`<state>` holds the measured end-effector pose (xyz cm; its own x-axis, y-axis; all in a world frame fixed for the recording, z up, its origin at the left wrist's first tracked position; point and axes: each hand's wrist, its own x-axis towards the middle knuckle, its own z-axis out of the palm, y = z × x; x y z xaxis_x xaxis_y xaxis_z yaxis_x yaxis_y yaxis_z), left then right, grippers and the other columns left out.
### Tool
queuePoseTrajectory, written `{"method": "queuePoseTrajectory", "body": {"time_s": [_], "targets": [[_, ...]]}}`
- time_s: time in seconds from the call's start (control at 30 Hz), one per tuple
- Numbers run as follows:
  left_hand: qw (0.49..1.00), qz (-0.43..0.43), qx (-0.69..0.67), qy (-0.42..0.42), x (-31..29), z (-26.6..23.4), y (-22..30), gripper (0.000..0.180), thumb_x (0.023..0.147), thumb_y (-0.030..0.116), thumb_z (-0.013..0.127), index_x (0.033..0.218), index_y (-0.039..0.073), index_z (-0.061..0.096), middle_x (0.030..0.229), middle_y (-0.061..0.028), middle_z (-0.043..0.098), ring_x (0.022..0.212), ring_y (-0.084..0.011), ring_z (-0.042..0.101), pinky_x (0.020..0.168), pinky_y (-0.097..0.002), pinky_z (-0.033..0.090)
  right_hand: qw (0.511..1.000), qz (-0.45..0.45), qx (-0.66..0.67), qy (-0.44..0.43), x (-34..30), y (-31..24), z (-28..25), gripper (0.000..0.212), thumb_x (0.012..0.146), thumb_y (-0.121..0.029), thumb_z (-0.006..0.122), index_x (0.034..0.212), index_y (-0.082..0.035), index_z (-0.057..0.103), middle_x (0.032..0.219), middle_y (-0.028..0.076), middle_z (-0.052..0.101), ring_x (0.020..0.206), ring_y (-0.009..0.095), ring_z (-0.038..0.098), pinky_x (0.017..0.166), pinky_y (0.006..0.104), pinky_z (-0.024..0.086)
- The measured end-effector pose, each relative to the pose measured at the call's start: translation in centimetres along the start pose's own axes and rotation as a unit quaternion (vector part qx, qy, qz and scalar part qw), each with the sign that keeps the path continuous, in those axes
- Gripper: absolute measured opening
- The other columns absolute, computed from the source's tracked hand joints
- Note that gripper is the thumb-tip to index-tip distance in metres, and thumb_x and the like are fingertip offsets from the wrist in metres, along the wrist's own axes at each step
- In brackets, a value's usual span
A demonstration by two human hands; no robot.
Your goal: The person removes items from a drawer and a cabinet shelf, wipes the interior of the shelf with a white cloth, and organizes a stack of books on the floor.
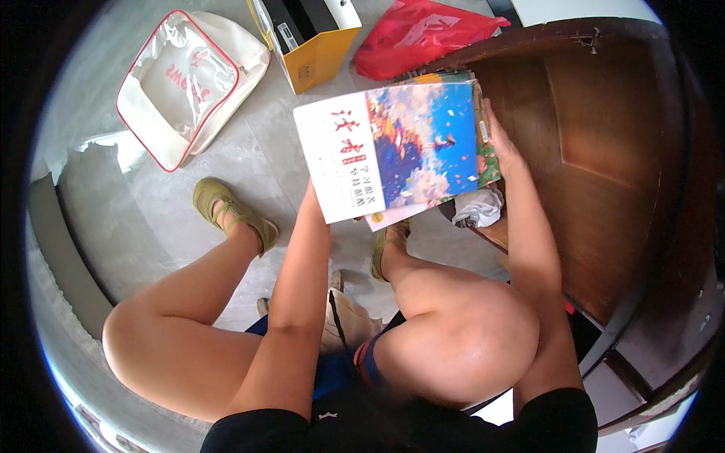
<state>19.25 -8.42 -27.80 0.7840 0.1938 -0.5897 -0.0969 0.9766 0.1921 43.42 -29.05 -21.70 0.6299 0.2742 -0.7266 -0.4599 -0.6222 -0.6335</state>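
Observation:
A stack of books [427, 143] is held up in front of me, between my two hands. The top one has a white panel with red lettering on its left and a colourful blue-sky picture on its right. Edges of other books and a pink-white sheet stick out beneath it. My right hand [504, 143] grips the stack's right edge, fingers partly hidden behind it. My left hand [313, 198] holds it from below at the left, with its fingers hidden by the books. Below the right side of the stack lies a crumpled whitish-grey wrapper [479, 207].
An open brown wooden cabinet compartment [604, 121] lies on the right. On the grey tiled floor [162, 204] are a white bag with a clear, red-edged panel [181, 83], a yellow box with black things inside [321, 60] and a red plastic bag [423, 34]. My legs and green shoes [226, 211] are below.

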Motion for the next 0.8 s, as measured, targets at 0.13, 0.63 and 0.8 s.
{"method": "queuePoseTrajectory", "body": {"time_s": [0.13,0.63,0.8], "targets": [[0.993,0.045,0.055,0.09,-1.6,-3.9,1.4,0.053,0.094,0.049,0.039,0.123,0.005,0.049,0.112,-0.0108,0.06,0.099,-0.0248,0.061,0.08,-0.0384,0.053,0.998,-0.058,-0.03,0.016,-2.2,0.2,4.1,0.09,0.083,-0.073,0.039,0.144,-0.008,0.029,0.143,0.011,0.037,0.128,0.023,0.039,0.103,0.0344,0.033],[0.964,0.087,0.115,0.222,-9.2,-19.1,12.1,0.047,0.095,0.042,0.041,0.121,0.005,0.051,0.11,-0.0103,0.061,0.094,-0.0258,0.062,0.078,-0.0385,0.054,0.989,-0.102,0.046,-0.1,-2.1,8.1,21.7,0.066,0.097,-0.051,0.033,0.138,0.0,0.036,0.145,0.014,0.036,0.133,0.023,0.035,0.107,0.0326,0.028],[0.965,0.067,0.121,0.222,-10.6,-19.5,13.0,0.044,0.095,0.04,0.042,0.12,0.005,0.052,0.11,-0.0102,0.062,0.092,-0.0261,0.063,0.078,-0.0385,0.054,0.869,-0.408,-0.209,0.186,-9.4,6.7,15.0,0.036,0.093,-0.021,0.049,0.123,-0.002,0.054,0.128,0.02,0.05,0.119,0.035,0.048,0.099,0.0402,0.038]]}}
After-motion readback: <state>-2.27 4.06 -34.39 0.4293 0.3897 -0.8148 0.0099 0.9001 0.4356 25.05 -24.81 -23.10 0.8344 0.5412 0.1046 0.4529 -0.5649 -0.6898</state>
